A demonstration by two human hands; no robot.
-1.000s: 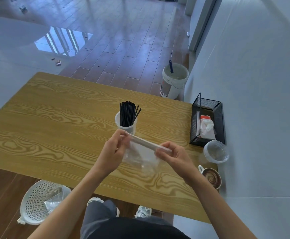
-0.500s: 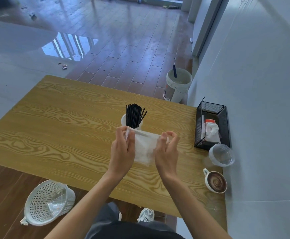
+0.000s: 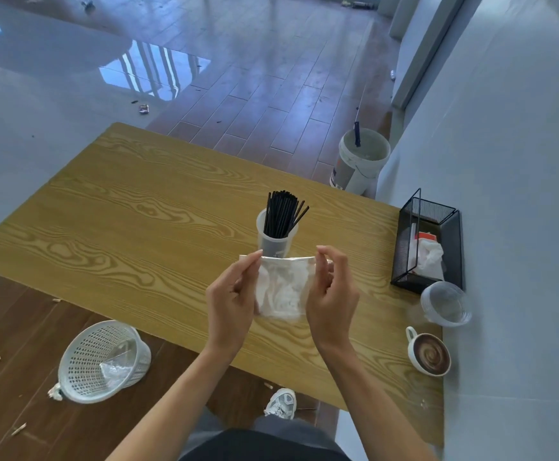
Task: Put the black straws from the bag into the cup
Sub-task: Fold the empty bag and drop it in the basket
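From the head camera I look down on a wooden tabletop [image 3: 112, 224] set against a pale wall. Both hands are raised above its near half, holding a clear plastic bag [image 3: 283, 289] between them. My left hand [image 3: 233, 301] pinches the bag's top left corner between thumb and fingertips, the other fingers curled loosely. My right hand [image 3: 331, 294] pinches the top right corner the same way, so the upper edge is stretched flat between the two grips. The bag hangs crumpled below that edge, and I see no straws inside it.

Just beyond the hands, a translucent cup [image 3: 276, 239] stands upright on the tabletop, and the black straws [image 3: 283, 212] stand bunched inside it, their tops fanning slightly to the right. The bag's top edge overlaps the cup's lower part in this view; I cannot tell whether they touch.

At the right edge of the tabletop sits a black wire basket [image 3: 429, 241] with white packets in it. Near it, closer to me, is a clear lid [image 3: 446, 304], and closer still a coffee cup [image 3: 429, 354] with a swirl on top.

On the floor to the left lies a white perforated bin [image 3: 102, 361], tipped on its side, with clear plastic in it. Beyond the tabletop's far right corner stands a white bucket [image 3: 359, 161].
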